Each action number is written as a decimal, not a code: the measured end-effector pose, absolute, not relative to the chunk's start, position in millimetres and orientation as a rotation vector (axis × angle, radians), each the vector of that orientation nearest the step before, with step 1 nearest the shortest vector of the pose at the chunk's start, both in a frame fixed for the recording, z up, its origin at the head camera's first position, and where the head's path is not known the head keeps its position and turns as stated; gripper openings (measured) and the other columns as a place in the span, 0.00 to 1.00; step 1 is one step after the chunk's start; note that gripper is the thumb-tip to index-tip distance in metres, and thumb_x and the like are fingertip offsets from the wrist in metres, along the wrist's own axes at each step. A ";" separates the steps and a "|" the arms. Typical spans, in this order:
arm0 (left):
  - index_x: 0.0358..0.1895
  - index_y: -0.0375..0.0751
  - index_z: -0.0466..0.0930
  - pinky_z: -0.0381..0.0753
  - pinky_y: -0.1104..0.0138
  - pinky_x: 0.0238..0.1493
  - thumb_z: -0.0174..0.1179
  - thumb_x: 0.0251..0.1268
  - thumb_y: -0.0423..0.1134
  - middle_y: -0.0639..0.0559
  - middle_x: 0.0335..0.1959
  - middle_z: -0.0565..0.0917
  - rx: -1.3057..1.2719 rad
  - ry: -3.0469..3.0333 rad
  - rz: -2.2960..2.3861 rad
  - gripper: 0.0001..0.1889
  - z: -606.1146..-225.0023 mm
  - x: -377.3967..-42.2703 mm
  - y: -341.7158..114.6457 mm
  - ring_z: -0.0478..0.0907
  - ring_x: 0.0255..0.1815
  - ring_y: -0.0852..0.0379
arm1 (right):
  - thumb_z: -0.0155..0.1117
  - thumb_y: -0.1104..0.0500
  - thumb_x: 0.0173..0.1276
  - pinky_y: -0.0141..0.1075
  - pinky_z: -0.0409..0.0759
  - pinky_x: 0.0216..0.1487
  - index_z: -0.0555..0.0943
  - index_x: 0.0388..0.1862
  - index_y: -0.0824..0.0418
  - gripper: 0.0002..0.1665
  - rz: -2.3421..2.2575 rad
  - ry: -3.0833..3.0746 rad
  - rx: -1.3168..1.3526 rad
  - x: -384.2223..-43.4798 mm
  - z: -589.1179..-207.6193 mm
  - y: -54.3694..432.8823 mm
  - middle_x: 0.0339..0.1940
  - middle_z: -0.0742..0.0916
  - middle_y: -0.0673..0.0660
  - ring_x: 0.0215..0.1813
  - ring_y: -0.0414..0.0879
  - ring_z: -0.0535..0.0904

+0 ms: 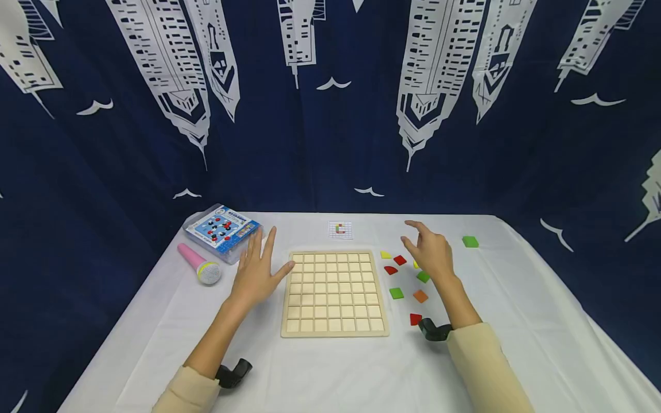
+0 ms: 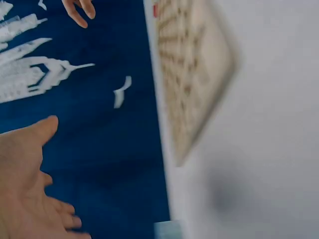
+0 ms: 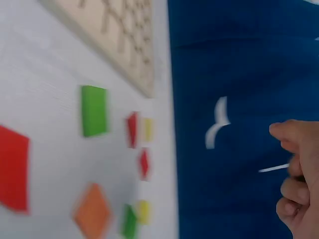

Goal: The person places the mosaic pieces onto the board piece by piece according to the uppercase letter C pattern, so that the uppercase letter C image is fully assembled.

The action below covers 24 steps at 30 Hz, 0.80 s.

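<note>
A wooden grid board (image 1: 334,292) lies flat on the white table, its squares bare. My left hand (image 1: 255,278) hovers beside the board's left edge with fingers spread; the left wrist view shows that hand (image 2: 30,184) holding nothing. To the right of the board, my right hand (image 1: 435,255) is raised above scattered coloured pieces, thumb and index finger apart. Its other fingers curl loosely in the right wrist view, and no piece shows in that hand (image 3: 301,174). Near it lie a green piece (image 1: 396,293), an orange piece (image 1: 420,296), a red piece (image 1: 415,319) and a yellow piece (image 1: 385,254).
Behind the board lies a small card (image 1: 340,230) with a coloured grid pattern. A boxed set (image 1: 222,229) and a pink toy microphone (image 1: 198,264) sit at the left. One green piece (image 1: 470,241) lies apart at the far right. A dark blue curtain (image 1: 310,143) hangs behind the table.
</note>
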<state>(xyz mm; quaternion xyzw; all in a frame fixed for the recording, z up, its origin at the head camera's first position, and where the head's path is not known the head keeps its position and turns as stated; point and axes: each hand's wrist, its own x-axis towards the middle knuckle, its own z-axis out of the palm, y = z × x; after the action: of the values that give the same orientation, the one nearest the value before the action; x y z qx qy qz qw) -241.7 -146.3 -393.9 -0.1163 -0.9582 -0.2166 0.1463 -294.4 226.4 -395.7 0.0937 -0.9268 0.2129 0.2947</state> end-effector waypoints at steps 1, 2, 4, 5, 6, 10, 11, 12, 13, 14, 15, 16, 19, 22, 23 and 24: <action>0.74 0.49 0.38 0.44 0.41 0.67 0.51 0.61 0.63 0.36 0.73 0.41 -0.365 -2.759 -0.654 0.46 -401.8 -243.8 -146.8 0.38 0.72 0.39 | 0.68 0.55 0.58 0.34 0.57 0.12 0.77 0.55 0.60 0.25 0.594 -2.502 0.248 -299.5 -401.6 225.1 0.10 0.68 0.51 0.13 0.43 0.58; 0.74 0.48 0.38 0.46 0.42 0.66 0.53 0.61 0.62 0.36 0.73 0.42 -0.395 -2.766 -0.693 0.46 -409.6 -245.6 -147.7 0.40 0.72 0.38 | 0.68 0.55 0.58 0.33 0.55 0.12 0.77 0.55 0.59 0.26 0.629 -2.541 0.245 -304.2 -407.1 223.5 0.09 0.67 0.50 0.13 0.42 0.56; 0.74 0.48 0.37 0.48 0.42 0.66 0.56 0.59 0.61 0.36 0.73 0.42 -0.464 -2.793 -0.778 0.48 -425.6 -249.8 -150.3 0.42 0.71 0.37 | 0.68 0.54 0.58 0.32 0.53 0.13 0.77 0.55 0.59 0.26 0.675 -2.618 0.246 -314.2 -418.2 221.6 0.09 0.65 0.49 0.13 0.41 0.53; 0.74 0.48 0.36 0.48 0.42 0.66 0.57 0.58 0.60 0.36 0.73 0.42 -0.502 -2.815 -0.829 0.49 -433.6 -252.0 -152.1 0.41 0.71 0.37 | 0.69 0.53 0.58 0.32 0.54 0.13 0.77 0.56 0.59 0.27 0.694 -2.657 0.244 -318.4 -422.8 220.4 0.10 0.65 0.49 0.14 0.41 0.54; 0.74 0.48 0.35 0.48 0.42 0.66 0.59 0.57 0.59 0.35 0.73 0.42 -0.547 -2.835 -0.886 0.51 -441.0 -253.9 -154.0 0.41 0.71 0.37 | 0.69 0.53 0.58 0.32 0.54 0.13 0.77 0.56 0.60 0.27 0.709 -2.696 0.244 -322.7 -427.3 219.4 0.10 0.67 0.50 0.14 0.41 0.55; 0.74 0.48 0.34 0.44 0.46 0.68 0.64 0.50 0.60 0.37 0.73 0.41 -0.664 -2.959 -1.047 0.56 -464.7 -258.7 -160.6 0.37 0.72 0.40 | 0.69 0.54 0.57 0.34 0.63 0.16 0.78 0.56 0.58 0.27 0.721 -2.834 0.208 -336.4 -442.1 215.9 0.17 0.76 0.54 0.17 0.44 0.64; 0.74 0.47 0.34 0.42 0.48 0.69 0.64 0.49 0.61 0.37 0.73 0.41 -0.692 -2.990 -1.040 0.57 -469.1 -259.3 -161.8 0.36 0.73 0.41 | 0.70 0.54 0.57 0.35 0.66 0.18 0.78 0.56 0.57 0.27 0.714 -2.864 0.195 -338.8 -445.3 215.4 0.21 0.79 0.55 0.20 0.46 0.68; 0.74 0.45 0.36 0.41 0.49 0.69 0.65 0.47 0.62 0.36 0.73 0.41 -0.714 -3.012 -1.034 0.58 -472.4 -259.3 -162.5 0.36 0.73 0.41 | 0.70 0.54 0.56 0.36 0.69 0.20 0.79 0.55 0.57 0.26 0.704 -2.891 0.185 -341.1 -448.6 215.3 0.25 0.82 0.57 0.23 0.47 0.72; 0.74 0.44 0.38 0.39 0.50 0.70 0.65 0.45 0.64 0.37 0.73 0.41 -0.720 -3.041 -1.009 0.59 -475.0 -259.1 -162.9 0.35 0.73 0.42 | 0.70 0.54 0.56 0.38 0.72 0.23 0.79 0.55 0.56 0.25 0.700 -2.914 0.175 -343.0 -451.3 214.8 0.29 0.83 0.58 0.26 0.48 0.74; 0.74 0.43 0.40 0.37 0.51 0.70 0.65 0.44 0.65 0.37 0.73 0.41 -0.732 -3.059 -0.984 0.59 -476.6 -258.5 -163.1 0.34 0.73 0.42 | 0.70 0.54 0.57 0.39 0.75 0.26 0.80 0.54 0.56 0.24 0.695 -2.935 0.165 -344.5 -453.7 214.5 0.32 0.84 0.59 0.30 0.49 0.76; 0.73 0.41 0.42 0.36 0.51 0.70 0.65 0.43 0.66 0.37 0.73 0.41 -0.744 -3.068 -0.960 0.59 -477.8 -257.7 -163.2 0.34 0.73 0.42 | 0.70 0.54 0.57 0.41 0.76 0.28 0.81 0.52 0.56 0.23 0.695 -2.949 0.158 -345.6 -455.6 214.3 0.35 0.85 0.60 0.33 0.51 0.78; 0.73 0.40 0.45 0.35 0.52 0.70 0.65 0.42 0.66 0.38 0.73 0.41 -0.754 -3.071 -0.933 0.58 -478.7 -257.1 -163.1 0.34 0.73 0.42 | 0.69 0.54 0.57 0.42 0.77 0.31 0.81 0.51 0.56 0.22 0.688 -2.959 0.153 -346.3 -456.9 214.2 0.36 0.85 0.61 0.35 0.51 0.78; 0.72 0.38 0.48 0.35 0.52 0.70 0.64 0.43 0.67 0.40 0.74 0.43 -0.769 -3.057 -0.904 0.57 -479.5 -255.2 -162.5 0.34 0.73 0.42 | 0.69 0.53 0.58 0.42 0.77 0.31 0.82 0.48 0.56 0.19 0.678 -2.952 0.154 -344.7 -456.7 212.7 0.35 0.85 0.60 0.35 0.51 0.78; 0.72 0.37 0.49 0.35 0.51 0.70 0.64 0.43 0.67 0.42 0.73 0.45 -0.788 -3.035 -0.871 0.57 -480.3 -254.4 -162.0 0.35 0.73 0.41 | 0.69 0.52 0.58 0.37 0.72 0.21 0.82 0.46 0.57 0.18 0.699 -2.884 0.190 -337.6 -451.0 206.1 0.25 0.82 0.57 0.24 0.47 0.74; 0.72 0.37 0.49 0.35 0.51 0.70 0.63 0.43 0.67 0.42 0.73 0.46 -0.791 -3.030 -0.863 0.57 -480.6 -254.1 -161.7 0.36 0.73 0.41 | 0.69 0.52 0.58 0.35 0.69 0.18 0.82 0.46 0.58 0.18 0.720 -2.851 0.217 -334.3 -448.4 201.5 0.21 0.80 0.56 0.20 0.46 0.71; 0.72 0.37 0.50 0.35 0.51 0.70 0.63 0.43 0.67 0.42 0.73 0.46 -0.790 -3.025 -0.860 0.57 -480.9 -253.9 -161.4 0.36 0.73 0.42 | 0.69 0.52 0.57 0.34 0.65 0.15 0.82 0.46 0.58 0.18 0.745 -2.819 0.245 -330.8 -445.8 195.7 0.18 0.77 0.55 0.17 0.45 0.67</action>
<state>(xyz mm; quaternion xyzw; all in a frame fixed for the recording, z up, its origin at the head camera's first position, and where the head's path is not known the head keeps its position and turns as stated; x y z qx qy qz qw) -253.9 -161.4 -480.9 -0.2432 -0.9318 -0.2648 -0.0506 -330.8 195.7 -445.8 0.0834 -0.9578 0.2531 0.1076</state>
